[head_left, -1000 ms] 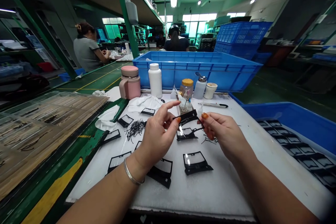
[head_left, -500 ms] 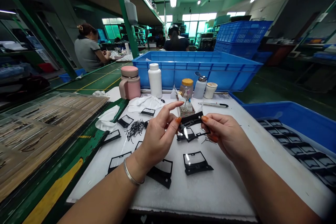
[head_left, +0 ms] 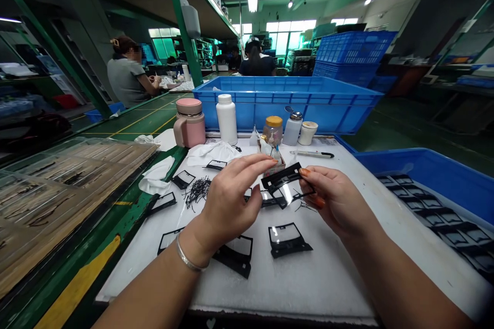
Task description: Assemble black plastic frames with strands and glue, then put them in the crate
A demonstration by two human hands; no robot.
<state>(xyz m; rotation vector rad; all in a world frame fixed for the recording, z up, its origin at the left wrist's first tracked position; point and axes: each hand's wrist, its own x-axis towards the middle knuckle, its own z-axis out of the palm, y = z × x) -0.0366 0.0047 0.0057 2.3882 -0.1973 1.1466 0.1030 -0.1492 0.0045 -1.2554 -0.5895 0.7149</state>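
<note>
Between the thumb and fingers of my right hand is a black plastic frame with a clear window, tilted above the board. My left hand is beside its left end, fingers stretched out and thumb apart, holding nothing visible. Whether its fingertips touch the frame I cannot tell. Below lie similar frames: one in front of my right hand, another partly behind my left wrist, and several farther left. A heap of thin black strips sits left of my left hand; a few more strips lie under the held frame.
A large blue crate spans the back of the white board. Before it stand a pink mug, a white bottle, a pump bottle and small jars. Rows of frames fill a blue bin on the right. Two people sit farther off.
My left hand has let go of the frame's left end, its fingers straightening and thumb spreading away. In my right hand the frame has tipped so its clear window shows more.
</note>
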